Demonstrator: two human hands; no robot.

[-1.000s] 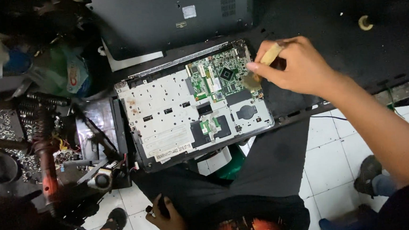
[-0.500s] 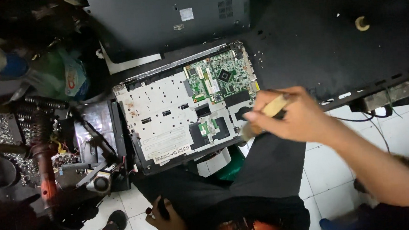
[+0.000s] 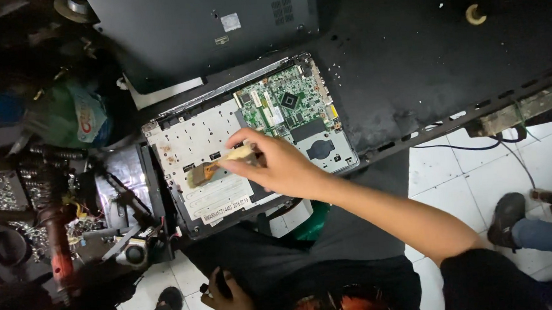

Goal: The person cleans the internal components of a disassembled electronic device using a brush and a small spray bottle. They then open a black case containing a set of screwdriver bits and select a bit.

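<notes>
The right hand (image 3: 276, 164) covers the brush (image 3: 216, 168) handle's end and part of the opened laptop (image 3: 249, 140) beneath. Below it, the left hand (image 3: 230, 298) grips something small and dark, too hidden to identify. The lower frame edge cuts off that hand's wrist.

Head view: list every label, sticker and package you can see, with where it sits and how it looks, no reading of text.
Small white square sticker: on the dark grey laptop cover, top centre.
Tiny dark rectangular label: just below that sticker.
Long white strip label: near edge of the opened laptop base, beside the right hand holding a pale-handled brush.
Green plastic bag with red and white print: left, among clutter.
</notes>
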